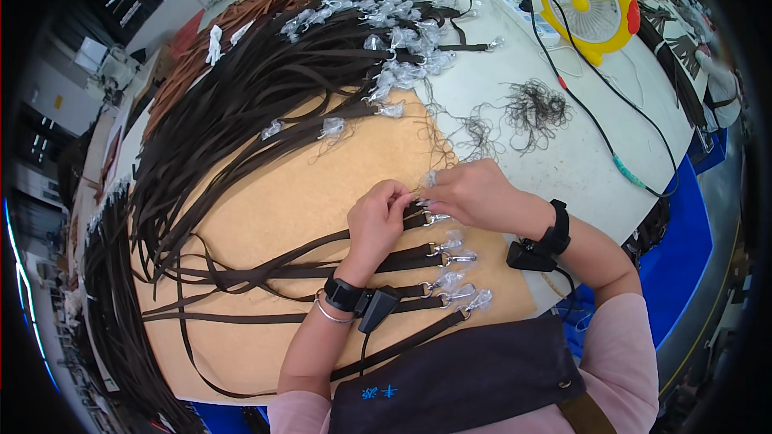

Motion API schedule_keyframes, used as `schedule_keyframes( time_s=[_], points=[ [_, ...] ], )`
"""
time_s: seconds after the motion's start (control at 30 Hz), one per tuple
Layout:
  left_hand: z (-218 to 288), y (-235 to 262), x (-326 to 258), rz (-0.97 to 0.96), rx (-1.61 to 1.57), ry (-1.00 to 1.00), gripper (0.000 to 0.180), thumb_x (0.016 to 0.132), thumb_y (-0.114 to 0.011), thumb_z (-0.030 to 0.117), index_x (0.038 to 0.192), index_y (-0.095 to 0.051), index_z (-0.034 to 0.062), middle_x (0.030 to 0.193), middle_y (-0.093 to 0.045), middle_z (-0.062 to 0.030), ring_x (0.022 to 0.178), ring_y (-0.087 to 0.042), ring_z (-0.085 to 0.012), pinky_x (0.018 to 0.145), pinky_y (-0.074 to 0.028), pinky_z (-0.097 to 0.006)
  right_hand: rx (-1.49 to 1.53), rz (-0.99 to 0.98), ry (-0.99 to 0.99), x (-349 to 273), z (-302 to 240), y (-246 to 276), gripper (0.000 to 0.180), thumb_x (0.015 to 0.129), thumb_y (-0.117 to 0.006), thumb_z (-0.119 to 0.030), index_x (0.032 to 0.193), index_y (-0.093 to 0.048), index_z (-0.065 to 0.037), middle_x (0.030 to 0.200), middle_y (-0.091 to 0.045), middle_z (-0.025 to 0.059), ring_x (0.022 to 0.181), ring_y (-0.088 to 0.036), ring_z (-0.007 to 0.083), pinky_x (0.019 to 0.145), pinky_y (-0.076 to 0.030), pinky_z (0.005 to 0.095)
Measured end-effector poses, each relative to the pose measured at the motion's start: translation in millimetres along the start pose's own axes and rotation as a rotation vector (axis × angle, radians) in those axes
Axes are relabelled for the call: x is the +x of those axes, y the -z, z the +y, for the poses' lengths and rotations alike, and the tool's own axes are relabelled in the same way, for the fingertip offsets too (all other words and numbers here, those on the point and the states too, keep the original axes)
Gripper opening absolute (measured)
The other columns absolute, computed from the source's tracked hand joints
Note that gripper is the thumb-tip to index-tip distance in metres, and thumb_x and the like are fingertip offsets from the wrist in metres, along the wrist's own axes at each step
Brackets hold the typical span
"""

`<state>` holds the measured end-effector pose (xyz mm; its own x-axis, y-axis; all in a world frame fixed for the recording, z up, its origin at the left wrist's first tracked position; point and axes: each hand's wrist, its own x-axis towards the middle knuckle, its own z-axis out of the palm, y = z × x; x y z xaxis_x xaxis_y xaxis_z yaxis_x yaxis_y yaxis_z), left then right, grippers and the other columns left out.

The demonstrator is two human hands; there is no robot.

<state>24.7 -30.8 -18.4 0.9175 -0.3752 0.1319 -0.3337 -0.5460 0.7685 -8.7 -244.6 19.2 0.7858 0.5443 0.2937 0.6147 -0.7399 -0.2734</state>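
Note:
My left hand (376,219) and my right hand (476,198) meet over the middle of the table, fingertips pinched together at the end of a dark brown strap. A clear plastic wrap shows just above those fingers, and fine thread lies close by; the fingers hide much of the strap's end. Under my hands, another brown strap (338,235) ends in a metal snap hook (437,218). Nearer to me, several more straps lie side by side, their snap hooks (460,257) partly wrapped in clear plastic (481,300).
A large heap of dark straps (265,88) covers the left and far side, with brown straps behind it. Tan paper (265,217) covers the worktop. At right lie a tangle of loose thread (537,116), a corded tool (599,133) and a yellow fan (583,4).

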Motion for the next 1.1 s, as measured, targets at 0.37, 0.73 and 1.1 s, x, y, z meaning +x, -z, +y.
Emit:
schedule_keyframes(
  time_s=[0.37, 0.73, 1.1],
  points=[
    [0.2, -2.8, 1.4, 0.043, 0.088, -0.108, 0.008, 0.09, -0.068, 0.013, 0.09, -0.065, 0.0059, 0.077, -0.066, -0.0089, 0.069, -0.065, -0.0232, 0.063, -0.049, -0.034, 0.035, -0.075, 0.024, 7.3, 6.0, 2.7, 0.016, 0.085, -0.071, -0.027, 0.097, -0.074, -0.016, 0.077, -0.063, 0.0021, 0.071, -0.066, 0.0245, 0.057, -0.049, 0.0379],
    [-1.1, -3.3, 2.1, 0.033, 0.09, -0.148, 0.007, 0.09, -0.067, 0.011, 0.09, -0.064, 0.0046, 0.077, -0.067, -0.0106, 0.068, -0.065, -0.0246, 0.063, -0.049, -0.035, 0.124, -0.06, -0.06, 5.0, 5.0, -4.4, 0.017, 0.084, -0.072, -0.027, 0.097, -0.076, -0.016, 0.082, -0.069, 0.0028, 0.076, -0.068, 0.0257, 0.062, -0.05, 0.0385],
    [-1.6, 0.8, 4.0, -0.019, 0.018, -0.089, 0.007, 0.091, -0.064, 0.013, 0.091, -0.062, 0.0066, 0.083, -0.066, -0.0117, 0.077, -0.066, -0.0327, 0.067, -0.05, -0.041, 0.117, -0.062, -0.119, 4.2, -3.6, -0.9, 0.02, 0.086, -0.07, -0.029, 0.1, -0.075, -0.016, 0.081, -0.066, 0.0034, 0.073, -0.067, 0.0268, 0.06, -0.049, 0.039]
  ],
)
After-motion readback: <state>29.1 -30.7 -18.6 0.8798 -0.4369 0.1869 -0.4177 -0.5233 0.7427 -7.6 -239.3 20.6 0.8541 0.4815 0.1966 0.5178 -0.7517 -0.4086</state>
